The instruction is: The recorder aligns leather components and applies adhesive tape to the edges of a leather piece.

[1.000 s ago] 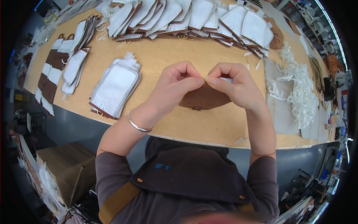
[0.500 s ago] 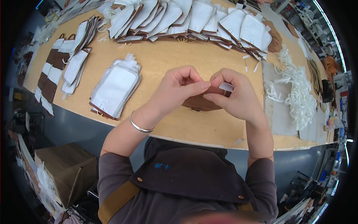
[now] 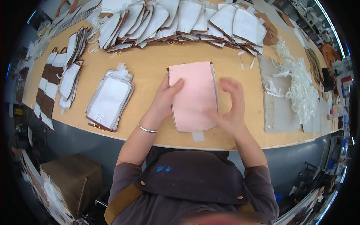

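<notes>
Showing pink side now, panel (image 3: 194,95) over table (image 3: 150,58), two-hand pinch gone, so pinching bit's probably done. Left hand (image 3: 163,98) clamped on left edge. Right hand (image 3: 233,110) by right edge, thumb and fingers apart, blurry; can't tell if touching.

Tan tabletop (image 3: 148,63); overlapping row of white panels (image 3: 183,18) with brown edges along far side; brown-and-white strips (image 3: 48,88) at left end, small white stack (image 3: 69,80) beside them; larger white stack (image 3: 110,92) nearer middle; grey sheet (image 3: 273,116) at right, under tangle of white ribbons (image 3: 300,97)
</notes>
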A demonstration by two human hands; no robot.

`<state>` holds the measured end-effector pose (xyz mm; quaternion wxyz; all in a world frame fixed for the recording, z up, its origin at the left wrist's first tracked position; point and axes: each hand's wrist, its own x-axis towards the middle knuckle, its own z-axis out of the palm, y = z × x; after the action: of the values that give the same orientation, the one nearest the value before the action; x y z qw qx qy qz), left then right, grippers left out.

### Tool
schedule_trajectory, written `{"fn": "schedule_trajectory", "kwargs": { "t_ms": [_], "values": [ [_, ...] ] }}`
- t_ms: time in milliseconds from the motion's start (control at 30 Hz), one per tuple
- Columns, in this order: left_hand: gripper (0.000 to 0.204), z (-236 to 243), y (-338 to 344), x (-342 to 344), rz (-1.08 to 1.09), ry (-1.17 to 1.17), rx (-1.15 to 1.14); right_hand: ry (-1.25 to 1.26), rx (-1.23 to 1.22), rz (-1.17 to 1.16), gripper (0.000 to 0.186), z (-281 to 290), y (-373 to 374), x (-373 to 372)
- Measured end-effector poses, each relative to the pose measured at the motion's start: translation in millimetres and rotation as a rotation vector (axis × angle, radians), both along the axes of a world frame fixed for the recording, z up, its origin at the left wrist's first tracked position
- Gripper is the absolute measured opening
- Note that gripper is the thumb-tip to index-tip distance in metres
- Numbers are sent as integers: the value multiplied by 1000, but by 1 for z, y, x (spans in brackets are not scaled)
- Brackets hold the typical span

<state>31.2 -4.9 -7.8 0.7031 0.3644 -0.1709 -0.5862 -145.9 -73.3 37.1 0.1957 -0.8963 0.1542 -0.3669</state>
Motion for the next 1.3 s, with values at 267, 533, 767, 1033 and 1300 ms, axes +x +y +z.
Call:
{"fn": "schedule_trajectory", "kwargs": {
  "t_ms": [267,533,767,1033,1300],
  "values": [
    [46,-26,-9,-22,-29,-302,5,68,801,-292,38,-58,-26,24],
    [50,-29,-15,-15,12,-361,50,24,860,-307,34,-70,-39,13],
    [45,-26,-10,-21,-57,-176,-23,-323,1521,-192,18,-69,-43,11],
    [34,-32,-5,-15,-98,-344,-28,-181,1046,-82,31,-67,-41,7],
    [18,-30,-5,-20,159,-696,46,-293,1258,-23,28,-69,-52,0]
  ]
}}
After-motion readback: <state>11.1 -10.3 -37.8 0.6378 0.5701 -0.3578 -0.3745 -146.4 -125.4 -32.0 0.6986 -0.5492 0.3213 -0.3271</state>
